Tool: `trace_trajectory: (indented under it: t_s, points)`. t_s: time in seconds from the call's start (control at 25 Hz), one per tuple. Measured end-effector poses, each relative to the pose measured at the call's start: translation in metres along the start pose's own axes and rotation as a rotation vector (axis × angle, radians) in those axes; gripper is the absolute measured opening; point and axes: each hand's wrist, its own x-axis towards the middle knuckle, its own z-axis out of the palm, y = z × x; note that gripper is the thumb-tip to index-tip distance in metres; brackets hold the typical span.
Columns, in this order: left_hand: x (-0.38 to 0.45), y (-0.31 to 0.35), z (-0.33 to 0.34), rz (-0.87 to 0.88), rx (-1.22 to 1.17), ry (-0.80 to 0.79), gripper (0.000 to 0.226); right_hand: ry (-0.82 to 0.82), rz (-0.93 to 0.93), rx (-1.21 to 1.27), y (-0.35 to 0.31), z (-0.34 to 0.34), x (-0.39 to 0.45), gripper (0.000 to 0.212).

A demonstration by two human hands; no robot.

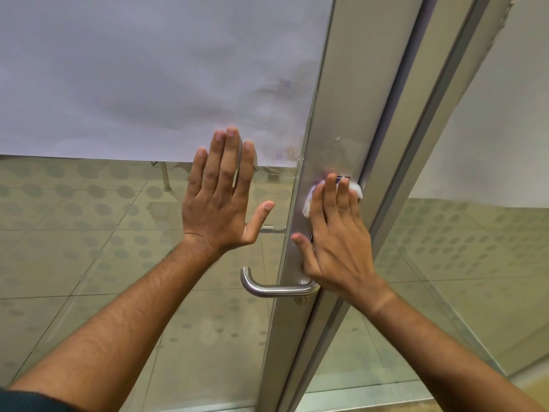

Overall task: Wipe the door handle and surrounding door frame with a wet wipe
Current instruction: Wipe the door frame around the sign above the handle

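Two hands work: the left hand (221, 200) braces flat on the glass (118, 248); the right hand (337, 233) presses the wet wipe (309, 203) to the door frame (341, 129), at 12 o'clock from the door handle (273, 288). Keep pressure even, stroking down.

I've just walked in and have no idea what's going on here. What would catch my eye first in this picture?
Two bare hands on a glass door. The left hand lies flat, fingers spread, on the glass pane, while the right hand presses a white wet wipe against the metal door frame. Just below the right hand sticks out the steel door handle, untouched by the wipe.
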Motion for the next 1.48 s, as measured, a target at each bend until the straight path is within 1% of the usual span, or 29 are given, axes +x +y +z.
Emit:
trace_trajectory:
  t_s: [0.08,0.2,0.28,0.36,0.4,0.44,0.52,0.64,0.72,0.8,0.92,1.04,1.12,1.32,1.4,1.48]
  points:
    - [0.000,0.000,0.001,0.001,-0.005,0.006,0.092,0.023,0.036,0.032,-0.007,0.003,0.001,0.083]
    - [-0.001,0.001,0.002,0.003,-0.001,0.018,0.093,-0.108,-0.030,0.037,-0.015,0.008,-0.036,0.082]
    - [-0.001,0.001,0.001,0.008,-0.003,0.016,0.094,-0.103,-0.039,0.046,-0.015,0.008,-0.034,0.081]
    - [0.000,0.000,0.001,0.008,-0.017,0.013,0.095,-0.020,0.002,0.079,-0.016,0.006,-0.012,0.075]
    - [0.000,0.000,0.001,0.006,-0.020,0.012,0.095,0.040,0.010,0.103,-0.017,0.004,-0.004,0.069]
    - [0.000,0.000,0.001,0.005,-0.016,0.010,0.096,0.110,-0.008,0.123,-0.016,0.003,-0.001,0.063]
    - [-0.001,0.000,0.000,0.005,-0.009,0.003,0.095,0.243,-0.068,0.142,-0.007,-0.002,-0.004,0.059]
    - [0.000,0.000,0.000,0.008,-0.012,-0.005,0.093,0.421,-0.043,0.155,0.001,-0.012,-0.003,0.047]
    - [0.000,-0.001,0.000,0.008,0.000,-0.010,0.094,0.491,-0.032,0.166,0.000,-0.016,0.003,0.037]
    - [-0.001,-0.001,0.000,0.009,0.004,-0.014,0.095,0.520,-0.056,0.165,0.000,-0.018,0.004,0.038]
    - [0.000,0.000,0.000,0.012,0.005,-0.007,0.094,0.508,-0.098,0.136,0.005,-0.020,0.004,0.039]
    - [0.000,0.000,0.000,0.014,0.001,-0.001,0.094,0.505,-0.169,0.057,0.013,-0.018,0.003,0.031]
    - [-0.001,0.000,0.000,0.011,0.000,-0.002,0.095,0.453,-0.215,0.015,0.018,-0.012,0.001,0.032]
    - [-0.001,0.000,0.001,0.015,-0.003,-0.004,0.096,0.248,-0.221,0.009,0.010,0.002,-0.014,0.066]
    - [-0.001,0.000,0.001,0.016,-0.005,-0.002,0.095,0.172,-0.208,0.016,0.006,0.003,-0.018,0.074]
    - [-0.001,0.000,0.002,0.015,-0.005,0.000,0.095,0.153,-0.192,0.041,0.005,0.003,-0.019,0.079]
